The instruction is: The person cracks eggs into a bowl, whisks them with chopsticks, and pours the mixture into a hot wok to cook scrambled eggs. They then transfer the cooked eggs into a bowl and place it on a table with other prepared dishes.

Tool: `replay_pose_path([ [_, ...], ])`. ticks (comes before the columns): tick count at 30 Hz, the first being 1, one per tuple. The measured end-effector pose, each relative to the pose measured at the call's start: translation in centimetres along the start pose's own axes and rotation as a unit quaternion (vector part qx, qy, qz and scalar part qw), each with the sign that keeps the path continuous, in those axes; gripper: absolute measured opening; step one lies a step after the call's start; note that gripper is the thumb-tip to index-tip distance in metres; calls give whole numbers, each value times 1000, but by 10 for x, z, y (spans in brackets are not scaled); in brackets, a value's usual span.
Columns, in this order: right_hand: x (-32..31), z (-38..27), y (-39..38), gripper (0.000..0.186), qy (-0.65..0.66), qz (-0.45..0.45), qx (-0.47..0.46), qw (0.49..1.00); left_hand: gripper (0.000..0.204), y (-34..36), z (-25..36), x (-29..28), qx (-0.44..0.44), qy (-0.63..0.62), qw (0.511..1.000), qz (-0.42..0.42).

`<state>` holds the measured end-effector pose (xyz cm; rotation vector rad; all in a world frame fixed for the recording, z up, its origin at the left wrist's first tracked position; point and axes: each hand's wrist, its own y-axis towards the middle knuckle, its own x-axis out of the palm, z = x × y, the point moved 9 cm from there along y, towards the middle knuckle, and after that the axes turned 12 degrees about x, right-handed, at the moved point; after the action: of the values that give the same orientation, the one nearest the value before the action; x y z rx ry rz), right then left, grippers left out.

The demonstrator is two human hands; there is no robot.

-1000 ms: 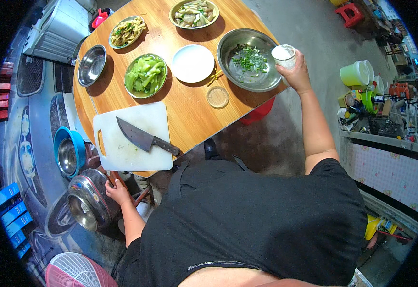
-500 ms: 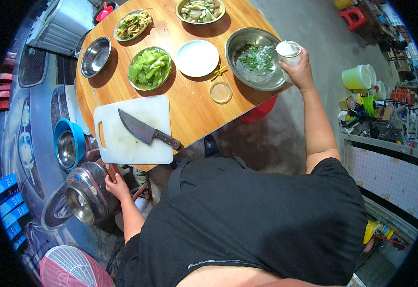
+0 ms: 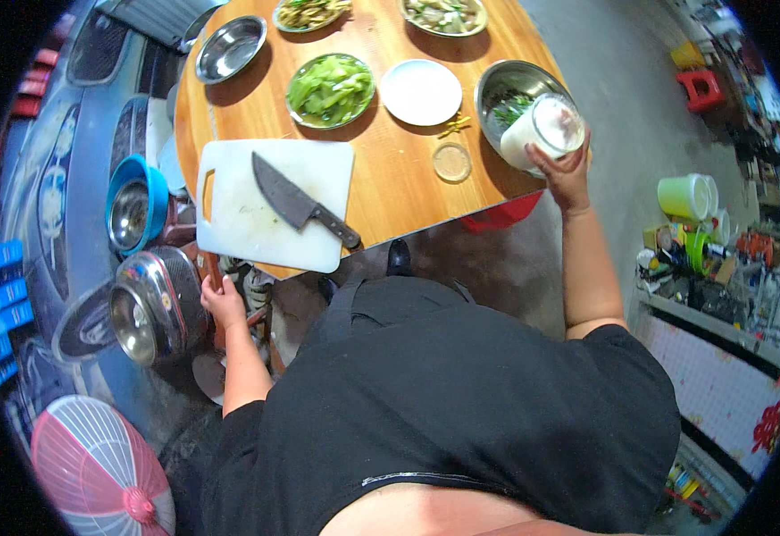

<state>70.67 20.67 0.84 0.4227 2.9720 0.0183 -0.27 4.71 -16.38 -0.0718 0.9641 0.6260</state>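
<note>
- Right grip [image 3: 570, 179]: fingers curled around a white-filled jar [image 3: 531, 140], near the metal bowl [image 3: 524, 79].
- Left grip [image 3: 224, 304]: half-curled at brown wood [image 3: 213, 267]; cannot tell whether it holds on.

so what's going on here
The person's right hand holds a white-filled jar at the metal bowl with chopped greens in it; whether anything is pouring isn't clear. The left hand is down beside the table, at a reddish-brown piece of furniture. A knife lies on the white cutting board.
</note>
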Motion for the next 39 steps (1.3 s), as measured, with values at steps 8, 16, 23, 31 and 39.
replay_pose_path([
  [8,132,39,-42,92,-90,-112,-39,989,48,-13,-4,35,-87,-38,993,-76],
  [16,238,82,-55,85,-107,-164,4,981,42,25,-29,112,-285,-359,887,-57],
  [23,260,104,-64,87,-164,-129,29,978,24,18,-39,113,-322,-443,834,67],
  [31,235,131,-103,85,-176,-93,176,964,34,-25,-43,100,-412,-630,651,-96],
  [39,333,64,-203,50,-460,-186,-154,854,36,-28,-46,99,-427,-661,610,-93],
])
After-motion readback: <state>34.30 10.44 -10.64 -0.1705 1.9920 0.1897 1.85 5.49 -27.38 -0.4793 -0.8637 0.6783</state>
